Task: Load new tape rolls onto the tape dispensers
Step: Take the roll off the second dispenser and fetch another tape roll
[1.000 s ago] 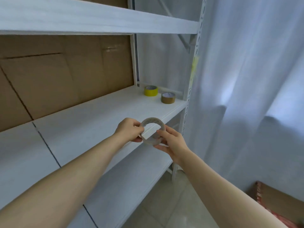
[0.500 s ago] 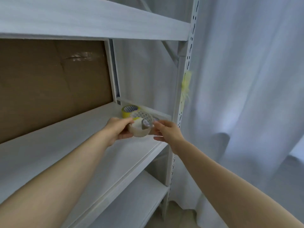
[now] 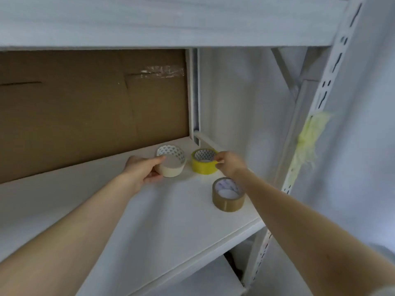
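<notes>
Left hand grips the white tape roll on the shelf; right hand pinches the yellow roll at 3 o'clock; core print unreadable

This looks like a storeroom or small warehouse corner. A white boltless metal shelving rack with slotted uprights carries bare white boards. A large flattened brown cardboard sheet patched with clear tape stands against its back. Three rolls of packing tape sit on the shelf: one pale cream, one yellow, one brown. A white fabric curtain hangs just beside the rack.
</notes>
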The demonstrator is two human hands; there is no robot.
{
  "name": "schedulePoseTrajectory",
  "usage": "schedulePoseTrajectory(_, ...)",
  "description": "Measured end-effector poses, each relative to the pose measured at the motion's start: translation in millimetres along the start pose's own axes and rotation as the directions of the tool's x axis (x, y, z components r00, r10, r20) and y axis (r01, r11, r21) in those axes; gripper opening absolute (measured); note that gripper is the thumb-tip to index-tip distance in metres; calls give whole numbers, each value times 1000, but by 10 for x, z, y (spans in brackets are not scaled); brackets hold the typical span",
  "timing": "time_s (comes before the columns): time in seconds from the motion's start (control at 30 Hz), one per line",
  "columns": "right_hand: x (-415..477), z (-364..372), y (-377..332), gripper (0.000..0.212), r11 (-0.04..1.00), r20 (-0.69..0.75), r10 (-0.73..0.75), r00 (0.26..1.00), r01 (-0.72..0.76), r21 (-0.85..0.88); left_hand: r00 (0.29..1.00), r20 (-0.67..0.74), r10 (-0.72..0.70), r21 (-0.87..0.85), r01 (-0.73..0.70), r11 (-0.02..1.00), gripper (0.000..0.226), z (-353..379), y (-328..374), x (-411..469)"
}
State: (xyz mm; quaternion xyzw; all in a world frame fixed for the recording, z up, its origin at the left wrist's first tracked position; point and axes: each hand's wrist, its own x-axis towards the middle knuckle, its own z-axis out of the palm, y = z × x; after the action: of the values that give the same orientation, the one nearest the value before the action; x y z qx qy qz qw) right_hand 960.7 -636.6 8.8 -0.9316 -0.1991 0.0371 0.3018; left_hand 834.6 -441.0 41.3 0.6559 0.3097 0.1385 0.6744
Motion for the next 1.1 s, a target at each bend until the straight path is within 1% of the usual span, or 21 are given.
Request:
schedulePoseTrajectory(0.07, 216, 48, 40, 45, 988, 124, -37, 992, 54, -142, 998, -56, -22, -43, 19, 999, 18, 6, -18, 28)
schedulePoseTrajectory(0.1, 301, 77, 47, 50, 982, 180, -46, 983, 78, -172, 996, -81, -34, -61, 30, 998, 18, 26, -27, 40)
schedulePoseTrajectory(0.13, 363, 93, 48, 53, 984, 222, -48, 974, 84, -157, 994, -104, -45, -75, 38, 996, 18, 53, -35, 51)
schedulePoseTrajectory(0.17, 426, 110, 52, 51, 993, 261, -34, 965, 61, -97, 991, -124, -55, -87, 44, 995, 18, 86, -45, 64)
schedulePoseTrajectory(0.2, 482, 112, 53, 48, 989, 264, -44, 964, 79, -125, 988, -141, -62, -99, 48, 994, 19, 124, -57, 80)
schedulePoseTrajectory(0.23, 552, 137, 79, 45, 989, 261, -77, 962, 106, -102, 985, -157, -68, -109, 52, 993, 19, 164, -74, 97)
schedulePoseTrajectory(0.3, 714, 208, 142, 44, 990, 325, -61, 944, 99, -103, 979, -186, -81, -108, 61, 992, 20, 261, -116, 135)
schedulePoseTrajectory(0.33, 750, 207, 159, 45, 988, 320, -77, 944, 116, -104, 977, -198, -85, -102, 66, 993, 20, 321, -140, 150)
schedulePoseTrajectory(0.37, 813, 215, 172, 44, 983, 280, -123, 952, 156, -101, 975, -206, -88, -94, 70, 993, 20, 385, -169, 172)
schedulePoseTrajectory(0.43, 871, 135, 77, 38, 988, 142, -154, 978, 150, 40, 973, -210, -95, -90, 78, 993, 19, 543, -212, 208)
schedulePoseTrajectory(0.5, 867, -27, -96, 30, 973, 26, -213, 977, 210, 92, 972, -205, -117, -98, 98, 990, 18, 724, -252, 246)
schedulePoseTrajectory(0.57, 845, -189, -275, 32, 954, 16, -279, 960, 275, 123, 971, -190, -145, -86, 131, 988, 16, 901, -297, 288)
schedulePoseTrajectory(0.63, 824, -264, -366, 34, 935, 7, -334, 942, 331, 128, 968, -184, -169, -49, 163, 985, 25, 1074, -355, 325)
schedulePoseTrajectory(0.67, 798, -266, -393, 33, 930, 23, -347, 938, 341, 134, 967, -180, -179, -26, 177, 984, 25, 1145, -382, 337)
schedulePoseTrajectory(0.73, 757, -206, -401, 32, 915, 32, -386, 922, 378, 142, 964, -176, -197, 8, 202, 979, 16, 1260, -419, 320)
schedulePoseTrajectory(0.77, 739, -167, -400, 32, 908, 37, -404, 914, 396, 138, 963, -173, -207, 10, 212, 977, 16, 1297, -429, 310)
schedulePoseTrajectory(0.9, 657, -48, -443, 34, 896, 129, -441, 888, 427, 125, 964, -158, -212, -3, 214, 977, 39, 1286, -380, 236)
schedulePoseTrajectory(0.93, 638, -20, -484, 33, 883, 147, -468, 872, 454, 118, 963, -172, -207, 17, 213, 977, 45, 1223, -344, 217)
schedulePoseTrajectory(1.0, 587, 43, -600, 30, 853, 176, -522, 835, 510, 111, 954, -253, -162, 116, 196, 974, 52, 1003, -283, 178)
schedulePoseTrajectory(1.07, 496, 106, -746, 29, 833, 190, -553, 811, 541, 112, 932, -353, -76, 303, 191, 934, 51, 680, -247, 114)
schedulePoseTrajectory(1.1, 436, 146, -823, 30, 828, 198, -560, 804, 549, 112, 919, -392, -32, 416, 209, 885, 51, 498, -237, 57)
